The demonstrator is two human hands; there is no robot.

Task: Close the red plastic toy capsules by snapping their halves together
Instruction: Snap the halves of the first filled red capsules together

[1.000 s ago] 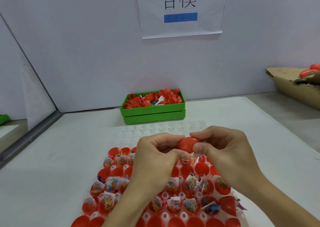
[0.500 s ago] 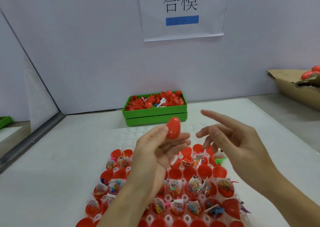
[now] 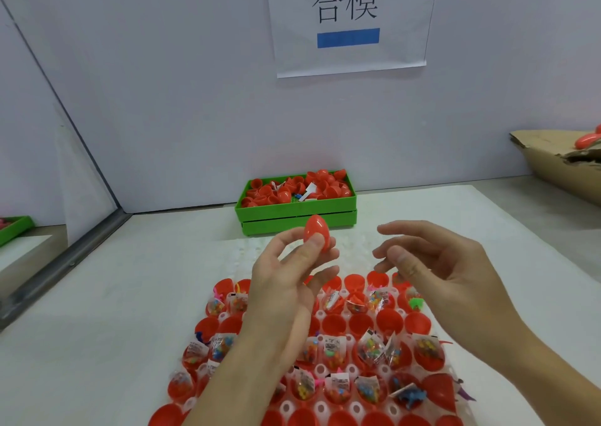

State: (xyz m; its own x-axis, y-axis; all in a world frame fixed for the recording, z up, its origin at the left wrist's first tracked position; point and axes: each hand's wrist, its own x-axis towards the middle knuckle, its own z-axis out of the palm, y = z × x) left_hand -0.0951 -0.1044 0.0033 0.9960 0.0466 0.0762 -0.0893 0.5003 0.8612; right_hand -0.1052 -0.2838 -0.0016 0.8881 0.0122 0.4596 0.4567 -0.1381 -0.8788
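The left hand pinches a closed red capsule upright above the tray of open halves near the desk's front edge. The right hand is spread open beside it, holding nothing.

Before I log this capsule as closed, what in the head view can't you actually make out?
- Red capsule: its seam, covered by the left hand fingers.
- Tray cells beneath both forearms, and the front row cut by the bottom edge.
- Cardboard box: contents cut by the right edge.
- Right hand: empty.
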